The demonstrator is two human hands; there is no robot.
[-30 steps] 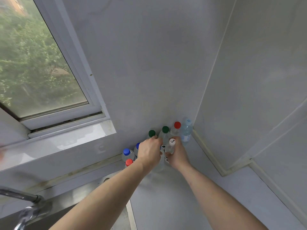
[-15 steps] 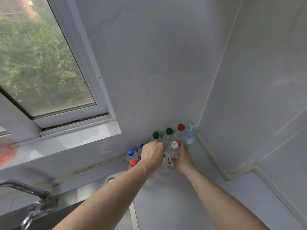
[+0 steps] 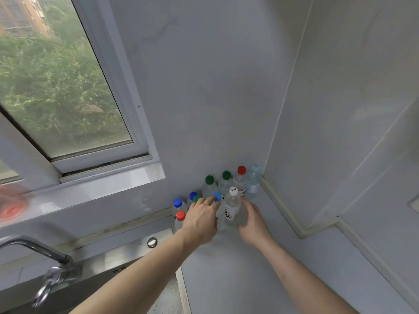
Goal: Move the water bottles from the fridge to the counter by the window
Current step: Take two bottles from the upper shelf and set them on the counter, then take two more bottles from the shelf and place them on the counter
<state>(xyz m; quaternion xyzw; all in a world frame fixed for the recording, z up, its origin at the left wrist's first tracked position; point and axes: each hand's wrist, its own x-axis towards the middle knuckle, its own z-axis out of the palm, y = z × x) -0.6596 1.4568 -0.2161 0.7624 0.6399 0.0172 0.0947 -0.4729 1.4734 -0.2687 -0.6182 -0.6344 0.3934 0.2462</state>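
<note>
Head view: my left hand [image 3: 200,219] rests its fingers on the blue-cap bottle [image 3: 217,201], steadying it; not clenched. Right hand [image 3: 252,220] is loose beside the white-cap bottle [image 3: 231,206], w/ no grasp. Bottles stand clustered in the counter [image 3: 238,273] corner, tight vs wall, prob. to save room.

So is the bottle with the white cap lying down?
No, the white-capped bottle stands upright on the counter between the two hands.

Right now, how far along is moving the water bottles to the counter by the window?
Done: a cluster of clear plastic capped bottles stands in the grey counter corner. In hand: the left hand touches the blue-capped bottle; the right hand sits open beside the white-capped bottle. Left: unknown, since the fridge is out of view.
</note>
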